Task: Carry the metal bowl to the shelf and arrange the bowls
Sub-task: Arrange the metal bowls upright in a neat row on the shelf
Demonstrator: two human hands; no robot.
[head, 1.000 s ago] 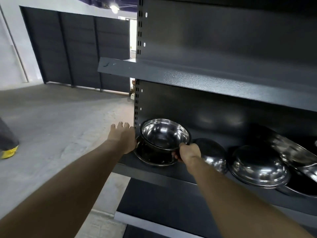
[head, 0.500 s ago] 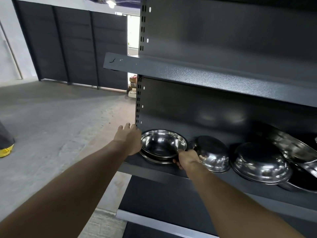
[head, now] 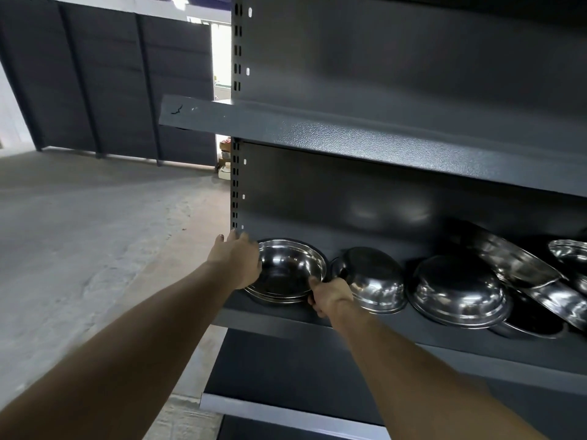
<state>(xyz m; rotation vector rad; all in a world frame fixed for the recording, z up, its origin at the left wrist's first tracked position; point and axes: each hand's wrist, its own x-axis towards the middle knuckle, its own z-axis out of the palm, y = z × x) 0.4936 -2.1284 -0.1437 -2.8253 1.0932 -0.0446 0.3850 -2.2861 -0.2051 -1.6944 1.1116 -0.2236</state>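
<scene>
- The metal bowl [head: 287, 269] sits right side up at the left end of the dark shelf [head: 273, 322], nested in another bowl whose rim peeks out underneath.
- Left hand [head: 236, 260] lies flat against the bowl's left side, fingers straight and loose, not wrapped round anything.
- Right hand [head: 328, 296] pinches the bowl's near-right rim, thumb over the edge.
- Just to the right, two upside-down bowls [head: 370, 277] [head: 457, 290] sit in a row, and more shiny bowls [head: 521, 265] lean in a pile at the far right.
</scene>
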